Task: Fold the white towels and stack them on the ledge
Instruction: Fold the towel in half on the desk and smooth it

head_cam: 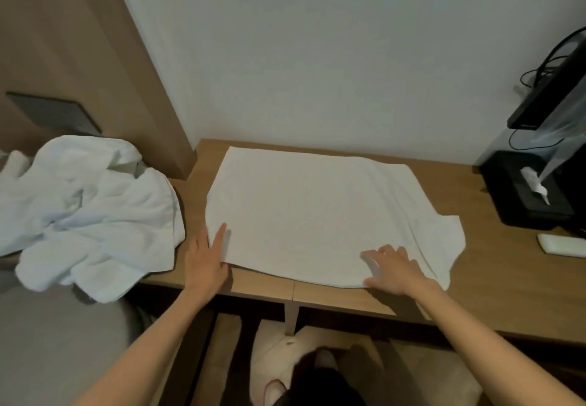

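Wood ledge (pixel 494 266) holds a flat towel (pixel 310 215); a towel pile (pixel 85 212) sits left, a black box (pixel 526 190) right. Left hand (pixel 206 263) and right hand (pixel 396 269) lie flat, fingers spread, on its near edge.

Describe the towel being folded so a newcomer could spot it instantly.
On the long wooden ledge under the white wall, find the flat white rectangular towel spread at its centre. Both hands press its near edge; the crumpled white towel heap to its left lies untouched.
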A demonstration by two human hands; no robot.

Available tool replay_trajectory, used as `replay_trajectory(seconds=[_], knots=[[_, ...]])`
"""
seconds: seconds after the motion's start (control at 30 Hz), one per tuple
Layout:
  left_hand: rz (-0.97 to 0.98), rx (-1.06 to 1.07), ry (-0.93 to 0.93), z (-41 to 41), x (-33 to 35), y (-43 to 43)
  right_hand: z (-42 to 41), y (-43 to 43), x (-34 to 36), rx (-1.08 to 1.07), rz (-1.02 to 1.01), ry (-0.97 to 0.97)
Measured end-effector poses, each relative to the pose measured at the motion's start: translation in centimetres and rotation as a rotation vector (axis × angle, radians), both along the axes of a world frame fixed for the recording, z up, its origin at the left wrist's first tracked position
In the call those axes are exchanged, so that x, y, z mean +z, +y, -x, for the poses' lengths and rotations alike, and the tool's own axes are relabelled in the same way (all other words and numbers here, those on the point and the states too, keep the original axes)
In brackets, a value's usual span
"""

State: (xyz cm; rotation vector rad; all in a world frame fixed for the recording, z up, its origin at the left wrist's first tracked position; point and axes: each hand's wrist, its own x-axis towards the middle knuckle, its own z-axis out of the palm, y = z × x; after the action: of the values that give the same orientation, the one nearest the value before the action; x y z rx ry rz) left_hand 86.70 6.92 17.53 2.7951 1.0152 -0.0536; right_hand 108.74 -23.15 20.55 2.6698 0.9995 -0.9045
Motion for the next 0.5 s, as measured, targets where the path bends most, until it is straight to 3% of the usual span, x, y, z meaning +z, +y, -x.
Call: replay_trajectory(seconds=[0.13,0.37,0.43,0.5], knots=[[0.150,0.228,-0.014,0.1,-0.7,0.6,2.1,5.3,-1.4,0.094,-0.158,0.088],[0.313,0.481,-0.228,-1.6,-1.5,0.5,4.3,9.5,-5.7,0.091,-0.152,0.180],[0.355,0.483,-0.357,-2.0,-1.3,0.7,4.5,9.6,-6.2,0.085,-0.140,0.185],[0.268,0.388,-0.450,-1.8,-0.6,1.0,4.5,9.7,-6.4,0.081,-0.147,0.185]])
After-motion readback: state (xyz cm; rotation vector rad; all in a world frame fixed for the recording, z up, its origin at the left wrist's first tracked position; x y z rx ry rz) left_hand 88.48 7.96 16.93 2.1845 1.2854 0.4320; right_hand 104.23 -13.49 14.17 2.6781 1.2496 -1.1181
